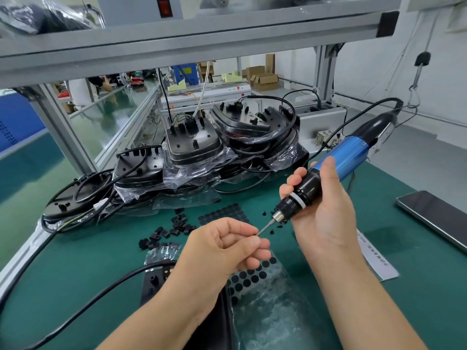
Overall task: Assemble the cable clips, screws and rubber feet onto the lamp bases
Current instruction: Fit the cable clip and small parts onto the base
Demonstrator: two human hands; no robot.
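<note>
Head view: right hand point(326, 213) grips the electric screwdriver point(336, 168) above the counter point(75, 261); left hand point(222, 246) fingers pinch its bit tip, whether on a screw cannot be told. Anything pinched could drop among loose cable clips point(177, 226); lamp base point(154, 281) lies beneath.

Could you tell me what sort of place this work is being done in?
Most likely a factory assembly bench: a blue-bodied corded electric screwdriver in the right hand, stacked black lamp bases in clear plastic, and loose black cable clips on a green mat.
</note>
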